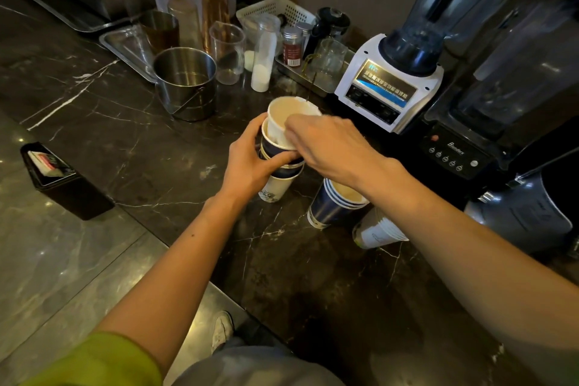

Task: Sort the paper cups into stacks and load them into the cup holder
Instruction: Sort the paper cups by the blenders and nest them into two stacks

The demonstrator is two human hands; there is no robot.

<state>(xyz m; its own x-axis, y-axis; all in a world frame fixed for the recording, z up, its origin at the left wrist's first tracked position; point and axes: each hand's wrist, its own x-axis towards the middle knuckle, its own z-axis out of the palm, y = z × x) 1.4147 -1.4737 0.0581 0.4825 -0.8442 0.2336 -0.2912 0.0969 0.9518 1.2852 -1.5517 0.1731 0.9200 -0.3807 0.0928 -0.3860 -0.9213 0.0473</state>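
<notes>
My left hand (pixel 250 163) wraps around a mixed stack of paper cups (pixel 275 188), white and dark blue, held just above the dark marble counter (pixel 131 141). My right hand (pixel 329 144) pinches the rim of the top white cup (pixel 286 117), which sits tilted and partly out of the stack. To the right, a stack of dark blue cups (pixel 332 205) stands on the counter. Beside it lies a stack of white cups (pixel 377 230) under my right forearm. No cup holder is visible.
A steel pot (pixel 186 81), measuring cups, shakers and jars on trays crowd the back. A white blender base (pixel 387 84) and a black blender (pixel 463 147) stand at the right. A black box (pixel 62 180) sits at the counter's left edge.
</notes>
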